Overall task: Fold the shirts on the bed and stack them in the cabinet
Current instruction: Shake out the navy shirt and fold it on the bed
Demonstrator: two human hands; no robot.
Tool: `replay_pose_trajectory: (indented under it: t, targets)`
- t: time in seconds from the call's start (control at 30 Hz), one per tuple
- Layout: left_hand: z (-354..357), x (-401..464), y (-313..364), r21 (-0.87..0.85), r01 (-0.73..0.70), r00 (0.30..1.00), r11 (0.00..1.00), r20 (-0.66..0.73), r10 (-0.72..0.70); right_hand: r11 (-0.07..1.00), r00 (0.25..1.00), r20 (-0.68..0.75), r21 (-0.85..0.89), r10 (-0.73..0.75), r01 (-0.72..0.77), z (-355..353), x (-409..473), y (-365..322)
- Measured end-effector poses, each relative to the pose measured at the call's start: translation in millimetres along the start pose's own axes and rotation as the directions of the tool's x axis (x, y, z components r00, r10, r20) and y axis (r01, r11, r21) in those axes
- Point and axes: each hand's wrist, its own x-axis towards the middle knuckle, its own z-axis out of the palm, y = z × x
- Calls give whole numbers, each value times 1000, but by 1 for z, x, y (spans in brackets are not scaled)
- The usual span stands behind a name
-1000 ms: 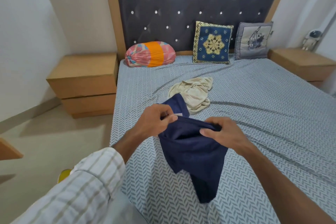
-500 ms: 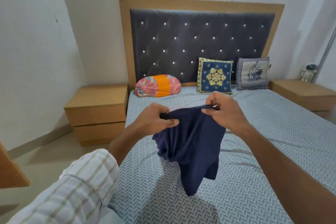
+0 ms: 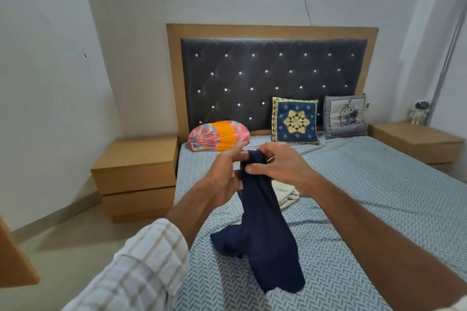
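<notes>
Risk I see: both my left hand (image 3: pixel 227 174) and right hand (image 3: pixel 279 168) pinch the bunched shirt (image 3: pixel 265 235), so it may fold crooked.

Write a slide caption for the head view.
Both hands, left hand and right hand, grip a navy shirt hanging above the bed.

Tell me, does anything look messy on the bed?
Yes: a cream shirt lies crumpled in a heap mid-bed, behind the navy shirt, which hangs bunched from both hands, unfolded.
</notes>
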Motion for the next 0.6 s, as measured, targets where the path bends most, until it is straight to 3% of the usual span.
replay_pose_trajectory:
  t: [0.1, 0.23, 0.4, 0.5, 0.57, 0.6]
  targets:
    - [-1, -2, 0, 83, -64, 997, 994, 58, 60, 986, 996, 65, 147, 69, -78, -5, 3, 0]
    - [-10, 0, 2, 323, -240, 966, 915, -8, 257, 925, 979, 147, 335, 139, -181, -18, 2, 0]
    - [-15, 6, -3, 719, -337, 907, 607, 74, 415, 877, 966, 123, 407, 226, -256, -26, 2, 3]
    - [-8, 9, 1, 859, -360, 809, 363, 94, 580, 904, 965, 136, 342, 223, -257, -27, 0, 4]
    - [-1, 7, 9, 875, -387, 751, 291, 116, 651, 908, 976, 131, 363, 173, -210, -27, 1, 5]
    - [1, 7, 14, 862, -404, 740, 307, 111, 663, 887, 981, 120, 421, 154, -191, -28, 1, 4]
